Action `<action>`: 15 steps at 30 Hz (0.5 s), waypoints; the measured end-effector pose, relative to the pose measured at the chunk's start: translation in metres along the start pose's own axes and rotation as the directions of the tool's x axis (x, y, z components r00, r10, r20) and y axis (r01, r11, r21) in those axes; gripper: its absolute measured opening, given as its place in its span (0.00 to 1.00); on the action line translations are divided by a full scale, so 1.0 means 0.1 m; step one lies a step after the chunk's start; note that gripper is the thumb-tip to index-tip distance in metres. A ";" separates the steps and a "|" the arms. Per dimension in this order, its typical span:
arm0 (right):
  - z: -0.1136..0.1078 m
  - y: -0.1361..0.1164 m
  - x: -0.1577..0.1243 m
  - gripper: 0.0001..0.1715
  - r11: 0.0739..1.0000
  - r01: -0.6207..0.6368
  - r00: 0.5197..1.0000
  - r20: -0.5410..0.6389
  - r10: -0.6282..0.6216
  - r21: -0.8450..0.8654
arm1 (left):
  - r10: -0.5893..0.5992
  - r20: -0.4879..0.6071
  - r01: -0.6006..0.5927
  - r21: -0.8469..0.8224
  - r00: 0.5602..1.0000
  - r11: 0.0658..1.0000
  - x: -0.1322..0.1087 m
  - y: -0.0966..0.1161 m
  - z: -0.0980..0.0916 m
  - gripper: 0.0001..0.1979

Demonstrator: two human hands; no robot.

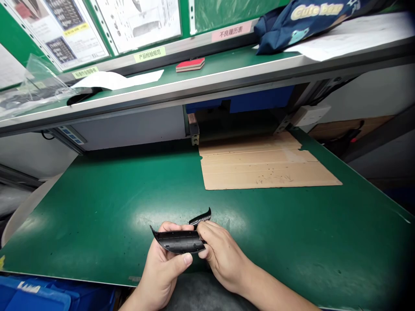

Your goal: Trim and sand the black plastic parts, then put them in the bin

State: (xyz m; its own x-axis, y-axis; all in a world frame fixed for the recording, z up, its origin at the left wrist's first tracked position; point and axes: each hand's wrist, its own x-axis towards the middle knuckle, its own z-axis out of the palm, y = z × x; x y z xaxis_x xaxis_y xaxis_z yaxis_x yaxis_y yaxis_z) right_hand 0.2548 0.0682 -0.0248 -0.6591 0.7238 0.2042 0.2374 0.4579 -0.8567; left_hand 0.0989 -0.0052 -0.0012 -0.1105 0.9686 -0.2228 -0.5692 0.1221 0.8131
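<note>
Near the front edge of the green table, my left hand (167, 268) is closed round a black curved plastic shell (180, 242), thumb along its near edge. The shell's hollow, ribbed inside faces up, and its left end tapers to an upturned point. My right hand (223, 255) has its fingers curled at the shell's right end, gripping it there. Just beyond the fingers shows a second black curved piece (201, 217) with light stripes or ridges and a pointed tip. My right hand partly hides it, so I cannot tell whether it is held or lies on the table.
A flat cardboard sheet (259, 168) lies on the green table (129, 194) at the back right. Above runs a shelf (227, 80) with a red pad (190, 65), papers and a blue bag (301, 26). Blue bins (39, 296) stand below at the left.
</note>
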 end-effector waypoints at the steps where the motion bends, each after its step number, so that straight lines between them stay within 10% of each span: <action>1: -0.01 0.01 0.01 0.32 1.000 0.011 1.000 0.026 -0.011 0.021 | 0.003 0.003 -0.003 0.010 1.000 1.000 0.00 -0.01 -0.01 0.21; 7: -0.25 -0.01 0.00 0.33 0.943 -0.059 0.963 0.268 -0.033 0.327 | 0.024 -0.049 -0.021 0.072 0.999 0.997 0.00 0.00 -0.01 0.23; 11: -0.53 0.14 -0.10 0.35 0.908 -0.190 0.977 0.162 0.138 0.374 | -0.071 -0.112 0.080 0.080 0.991 0.994 0.05 0.02 -0.05 0.16; 15: -0.85 0.52 -0.20 0.40 0.915 -0.399 0.916 -0.027 0.401 0.053 | -0.172 -0.144 0.210 0.317 0.975 0.925 0.21 -0.09 -0.15 0.06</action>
State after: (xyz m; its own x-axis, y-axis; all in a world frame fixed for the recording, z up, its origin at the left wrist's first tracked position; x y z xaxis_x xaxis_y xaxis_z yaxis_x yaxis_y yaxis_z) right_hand 0.3410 0.1216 -0.0335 -0.4891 0.8604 -0.1432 0.4423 0.1031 -0.8909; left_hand 0.0895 0.0112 -0.0207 -0.1269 0.8918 -0.4343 -0.2919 0.3849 0.8756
